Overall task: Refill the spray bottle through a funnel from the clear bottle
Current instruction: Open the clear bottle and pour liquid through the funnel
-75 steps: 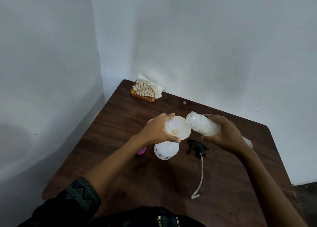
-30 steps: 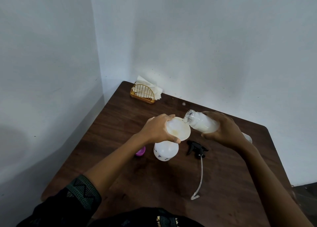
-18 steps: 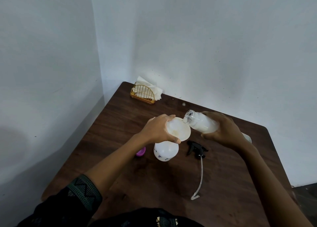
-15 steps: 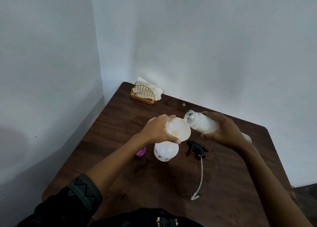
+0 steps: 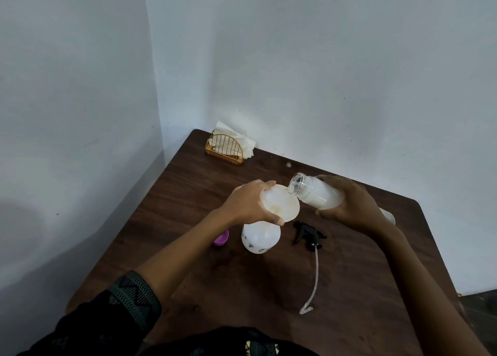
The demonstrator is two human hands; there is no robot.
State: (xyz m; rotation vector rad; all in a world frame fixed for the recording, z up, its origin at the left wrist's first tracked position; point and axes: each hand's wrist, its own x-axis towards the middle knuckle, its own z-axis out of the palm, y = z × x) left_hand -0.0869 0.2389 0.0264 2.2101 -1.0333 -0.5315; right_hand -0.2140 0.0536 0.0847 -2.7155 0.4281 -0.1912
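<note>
While my left hand [image 5: 250, 202] curls round the rim of the white funnel [image 5: 282, 206], thumb on the near edge and fingers over the far side, the funnel sits in the neck of the spray bottle [image 5: 259, 238]. That bottle stands upright on the dark wooden bench [image 5: 204, 275], white with a few small dark marks near its base.

My right hand [image 5: 349, 205] grips the clear bottle [image 5: 314, 194] around its middle. The bottle is tilted, and its open mouth points down and to my left, just over the funnel's right rim. Milky white liquid lies along the lower side of its body. The neck looks clear, and I cannot tell whether any stream is falling. A faint yellowish tint shows in the funnel's bowl.

My 2 hands are close together, the funnel between them. Just right of the spray bottle the black trigger head [image 5: 306, 232] lies on the bench, its clear dip tube [image 5: 315, 269] trailing toward me. On the left, partly behind my forearm, sits a small purple cap [image 5: 222, 239]. At the far corner a gold wire holder [image 5: 227, 149] of white napkins stands near the wall.
</note>
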